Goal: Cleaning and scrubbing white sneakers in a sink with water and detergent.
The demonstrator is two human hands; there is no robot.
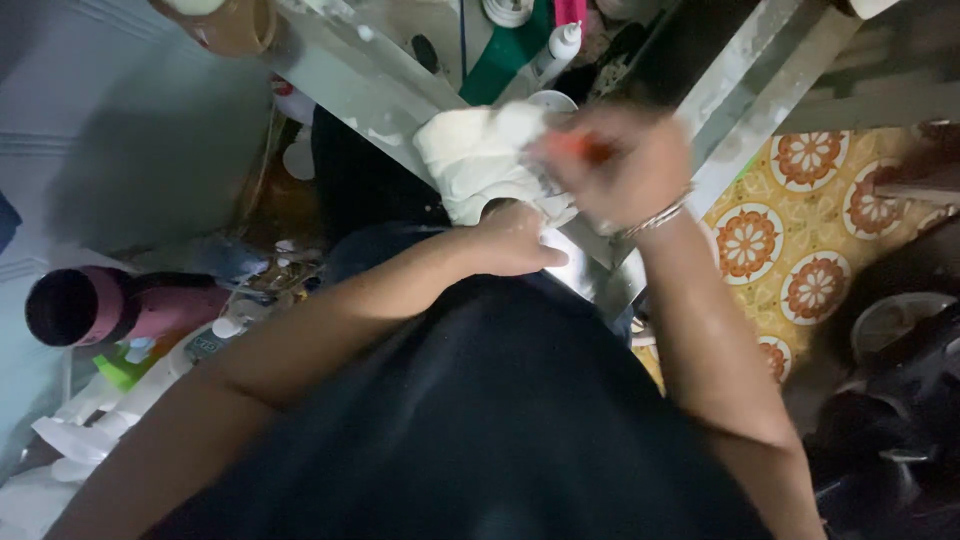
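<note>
A dark garment (480, 420) on the person's own body fills the lower middle of the view, with both bare forearms reaching up from it toward the centre. To the right lies a floor covering (800, 230) in yellow with orange and white round flower patterns, and dark shapes sit at its far right edge. A long pale metal frame (360, 90) runs aslant from the upper left toward the middle, meeting another strip (760, 100) that comes down from the upper right. Where they meet sits a bunched white cloth (480, 155), the thing both hands are at. The right hand (615, 165), blurred, with a thin bracelet (655, 218) at the wrist, presses on the cloth's right side; its fingers are curled around something orange-red (585, 148), too smeared to name. The left hand (515, 240) is just below the cloth, touching its lower edge, fingers bent inward; whether they grip anything I cannot tell. At the left lies a pink and black hair dryer (110, 308), with white plastic bottles (110, 410) below it. A white nozzle bottle (560, 45) stands at the top.
</note>
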